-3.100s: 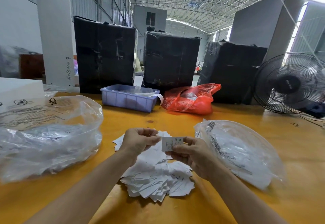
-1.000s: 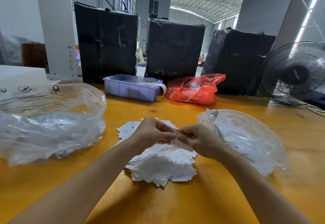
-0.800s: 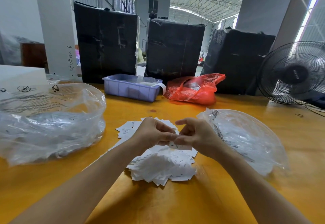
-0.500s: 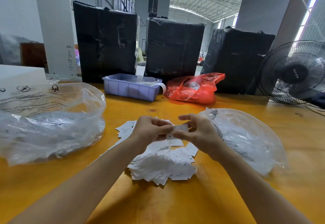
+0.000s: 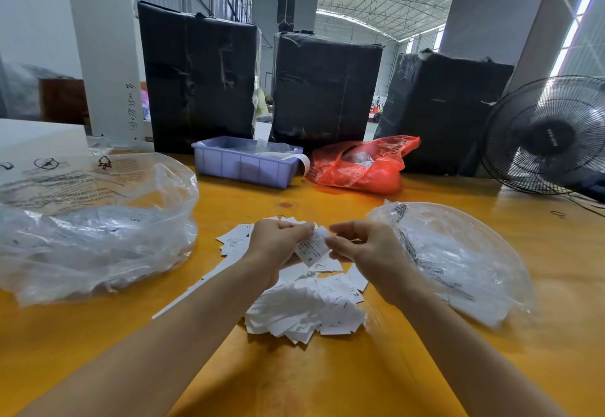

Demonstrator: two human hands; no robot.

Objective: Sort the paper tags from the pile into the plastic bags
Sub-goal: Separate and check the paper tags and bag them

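Observation:
A heap of white paper tags (image 5: 304,312) lies on the yellow table (image 5: 294,377) in front of me. Above it, my left hand (image 5: 278,246) and my right hand (image 5: 363,249) pinch one white paper tag (image 5: 312,248) between them; it is tilted and shows an "S". A large clear plastic bag (image 5: 95,230) with tags inside sits at the left. A second clear plastic bag (image 5: 458,259) holding tags lies at the right, just beside my right hand.
At the back of the table stand a lilac plastic bin (image 5: 245,162) and a red plastic bag (image 5: 360,166). Three black-wrapped bales (image 5: 327,89) stand behind them. A black fan (image 5: 546,136) is at the far right, a white box (image 5: 39,138) at the far left.
Both hands stayed over the heap. The tag between them has turned and now hangs tilted with its printed side toward me; the hands sit slightly apart.

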